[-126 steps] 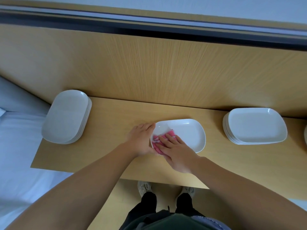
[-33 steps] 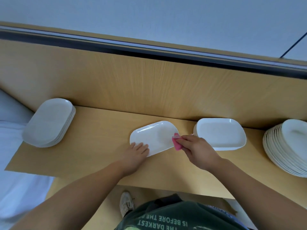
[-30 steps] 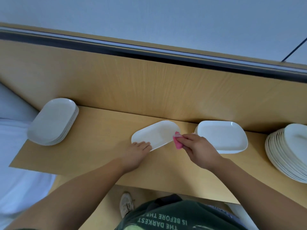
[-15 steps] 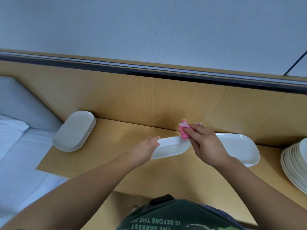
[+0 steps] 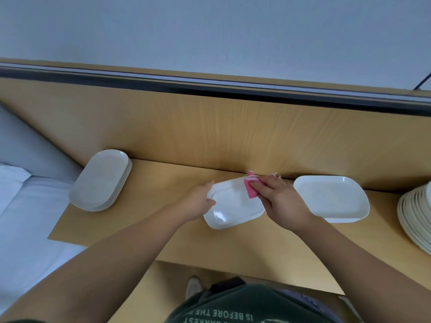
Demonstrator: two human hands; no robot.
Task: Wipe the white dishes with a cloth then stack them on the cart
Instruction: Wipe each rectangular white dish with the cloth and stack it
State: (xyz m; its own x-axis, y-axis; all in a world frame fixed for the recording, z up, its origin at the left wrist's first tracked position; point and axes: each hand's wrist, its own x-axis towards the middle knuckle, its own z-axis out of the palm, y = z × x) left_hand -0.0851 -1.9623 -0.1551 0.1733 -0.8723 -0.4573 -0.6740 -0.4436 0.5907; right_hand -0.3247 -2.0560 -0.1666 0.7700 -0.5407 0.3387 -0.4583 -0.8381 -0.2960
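Left hand pinches the left rim of a white dish, thumb on top. Right hand has fingers curled on a pink cloth, pressing it on the dish's far right edge. The dish is mid-counter, between a stack of oval dishes on the left and square dishes on the right. Round plates sit at far right. Shirt text, upside down: "IS BEFORE THE"; the rest is cut off. Bed at left.

One camera, worn on my head.
It looks steeply down at the worktop, near, facing the wall.
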